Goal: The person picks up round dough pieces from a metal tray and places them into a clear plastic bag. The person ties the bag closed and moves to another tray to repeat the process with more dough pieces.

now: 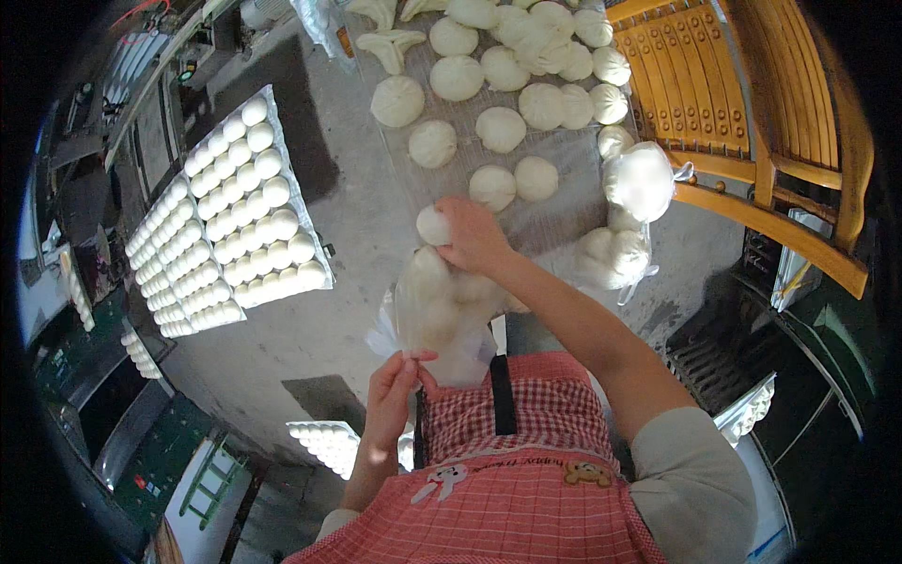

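My right hand (471, 234) is closed around a round white steamed bun (431, 224) at the near edge of a table. Just below it, a clear plastic bag (440, 303) bulges with several buns. My left hand (403, 377) pinches the gathered plastic of that bag at its lower left side. Beyond my right hand, loose buns (501, 130) lie scattered on the translucent plastic sheet (557, 158) covering the table. Two of them (493, 188) sit closest to my right hand. Part of the held bun is hidden behind my fingers.
Tied bags of buns (613, 255) line the table's right edge. A wooden chair (687, 84) stands at right. On the left are trays packed with rows of white buns (246, 204). Three-pointed dough pieces (390, 48) lie at the far left corner. A knife (502, 381) points away before my apron (507, 507).
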`<control>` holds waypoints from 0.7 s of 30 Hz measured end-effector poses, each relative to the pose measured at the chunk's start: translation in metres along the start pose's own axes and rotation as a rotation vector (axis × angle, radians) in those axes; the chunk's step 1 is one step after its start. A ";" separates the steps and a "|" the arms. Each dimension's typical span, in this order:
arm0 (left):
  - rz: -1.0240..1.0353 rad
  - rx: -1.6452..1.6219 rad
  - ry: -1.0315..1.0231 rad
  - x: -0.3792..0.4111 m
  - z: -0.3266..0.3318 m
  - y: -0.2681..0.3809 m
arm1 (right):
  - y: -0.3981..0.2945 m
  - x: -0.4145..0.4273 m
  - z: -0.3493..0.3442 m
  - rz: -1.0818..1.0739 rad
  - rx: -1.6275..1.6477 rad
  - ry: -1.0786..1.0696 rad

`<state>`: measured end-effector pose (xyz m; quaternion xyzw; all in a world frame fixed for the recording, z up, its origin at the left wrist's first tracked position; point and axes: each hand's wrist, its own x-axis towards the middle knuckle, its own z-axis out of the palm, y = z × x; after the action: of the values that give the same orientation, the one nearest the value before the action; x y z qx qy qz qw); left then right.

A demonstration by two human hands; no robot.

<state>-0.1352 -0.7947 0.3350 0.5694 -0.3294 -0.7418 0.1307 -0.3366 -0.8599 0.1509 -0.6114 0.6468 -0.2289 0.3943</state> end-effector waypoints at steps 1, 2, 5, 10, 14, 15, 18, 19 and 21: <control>-0.007 -0.028 0.017 -0.001 -0.001 0.001 | -0.007 -0.006 -0.003 0.014 0.120 0.043; -0.015 -0.055 0.033 0.001 -0.002 0.004 | -0.016 -0.015 -0.008 0.039 0.256 0.172; -0.077 -0.105 0.117 0.008 0.004 0.012 | -0.062 -0.045 -0.044 0.173 0.710 0.271; -0.040 -0.153 0.097 0.013 0.008 0.022 | -0.031 -0.104 -0.038 0.275 0.290 -0.113; 0.028 0.055 0.012 0.014 -0.007 0.021 | -0.036 -0.115 -0.068 0.328 -0.294 -0.509; 0.072 0.107 -0.016 0.013 -0.013 0.024 | -0.047 -0.115 -0.084 0.283 -0.347 -0.545; 0.112 0.282 -0.071 0.010 -0.009 0.049 | -0.065 -0.111 -0.128 0.017 -0.637 -0.742; 0.108 0.344 -0.087 0.011 -0.005 0.058 | -0.065 -0.112 -0.136 -0.090 -0.753 -0.822; 0.180 0.356 -0.111 0.007 0.002 0.062 | -0.055 -0.121 -0.138 -0.419 -0.602 -0.366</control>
<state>-0.1508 -0.8449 0.3694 0.5101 -0.5117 -0.6872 0.0754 -0.4194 -0.7760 0.3025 -0.8486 0.4655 0.0076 0.2512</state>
